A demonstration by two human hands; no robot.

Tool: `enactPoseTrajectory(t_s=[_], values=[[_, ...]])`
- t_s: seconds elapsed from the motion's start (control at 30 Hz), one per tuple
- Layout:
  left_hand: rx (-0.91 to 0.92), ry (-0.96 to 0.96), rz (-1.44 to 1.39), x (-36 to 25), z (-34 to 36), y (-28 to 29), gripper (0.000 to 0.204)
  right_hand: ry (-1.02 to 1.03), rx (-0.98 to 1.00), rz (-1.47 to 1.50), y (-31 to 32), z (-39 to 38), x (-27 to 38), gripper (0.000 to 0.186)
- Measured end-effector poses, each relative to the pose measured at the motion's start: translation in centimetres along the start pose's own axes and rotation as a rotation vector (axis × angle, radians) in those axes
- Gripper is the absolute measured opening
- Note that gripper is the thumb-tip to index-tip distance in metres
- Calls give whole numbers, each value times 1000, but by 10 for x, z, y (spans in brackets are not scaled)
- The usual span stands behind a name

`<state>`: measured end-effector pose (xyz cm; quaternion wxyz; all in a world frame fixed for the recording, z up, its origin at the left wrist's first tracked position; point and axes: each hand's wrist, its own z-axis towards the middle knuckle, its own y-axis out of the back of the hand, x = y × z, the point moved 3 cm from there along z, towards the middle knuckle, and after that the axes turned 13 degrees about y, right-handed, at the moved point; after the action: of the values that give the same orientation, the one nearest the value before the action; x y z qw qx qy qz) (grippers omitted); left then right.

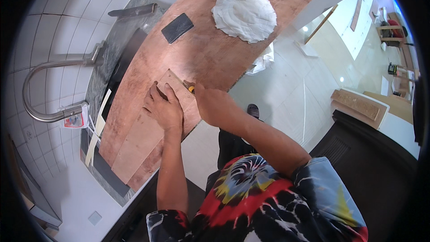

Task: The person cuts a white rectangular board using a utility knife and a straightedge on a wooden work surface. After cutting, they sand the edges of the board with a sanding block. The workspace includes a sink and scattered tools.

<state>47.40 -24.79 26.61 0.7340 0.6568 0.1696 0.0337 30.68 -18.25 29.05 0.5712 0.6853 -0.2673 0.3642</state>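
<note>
We rest our left hand (165, 110), fingers spread wide and gripping nothing, on a long tan board strip (139, 141), which lies flat on a reddish-brown laminate sheet (197, 56). Our right hand (209, 104) is closed around a yellow-and-dark hand tool (191, 89) at the strip's right edge, near its far end; our fingers hide most of it, so we cannot tell its exact kind. Farther up the sheet we see a dark rectangular block (177, 28) and, to its right, a round white cloth bundle (244, 15)
</note>
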Motion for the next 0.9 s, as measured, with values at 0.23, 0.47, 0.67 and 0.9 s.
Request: enactPoseTrajectory(t_s=[0.23,0.47,0.67,0.9], values=[[-35,-4,-23,-2,-1,0,53,-41,-41,49,-6,-52,-1,29],[-36,2,-31,-3,-2,2,52,-93,20,36,-11,-70,-3,25],[-27,-4,-26,4,-1,1,52,-97,-112,99,24,-38,15,23],[-18,-33,-41,-1,-1,1,52,66,-185,38,-14,45,-15,20]])
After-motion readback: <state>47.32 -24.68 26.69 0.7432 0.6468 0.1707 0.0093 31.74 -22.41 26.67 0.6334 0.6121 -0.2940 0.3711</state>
